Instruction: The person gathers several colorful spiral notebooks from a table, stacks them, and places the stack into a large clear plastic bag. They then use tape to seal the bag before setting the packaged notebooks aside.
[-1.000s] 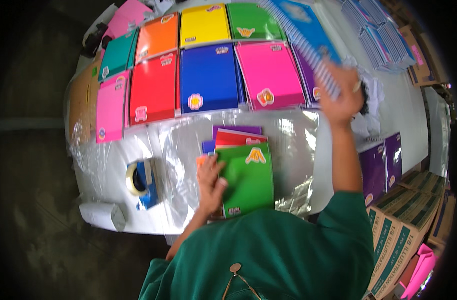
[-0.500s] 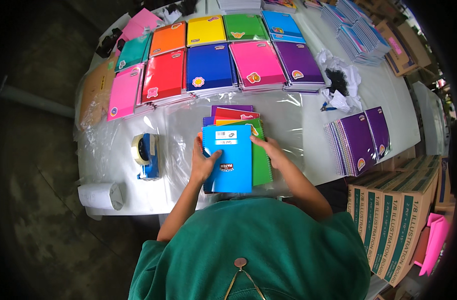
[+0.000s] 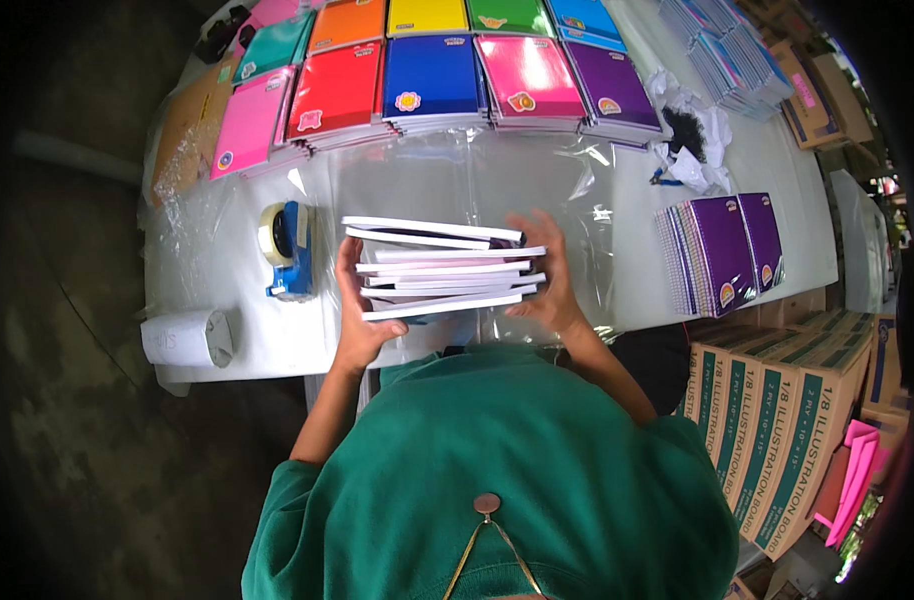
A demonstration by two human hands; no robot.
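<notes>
A stack of several notebooks stands on edge in front of me, white page edges facing up and covers mostly hidden. The notebooks fan slightly apart, with small gaps between them. My left hand grips the left end of the stack, thumb on the near side. Around the right end curves my right hand, its thumb near the front notebook and its far fingertips blurred. Under the stack lies clear plastic sheeting on the white table.
Two rows of notebook piles, among them a blue pile, line the far side. A tape dispenser and a white roll sit left. Purple notebooks, crumpled paper and pliers lie right, beside cardboard boxes.
The notebooks, lying flat and staggered with a light blue one on top, are now tipped up on edge and drawn closer together. Both hands have shifted to the stack's two ends.
</notes>
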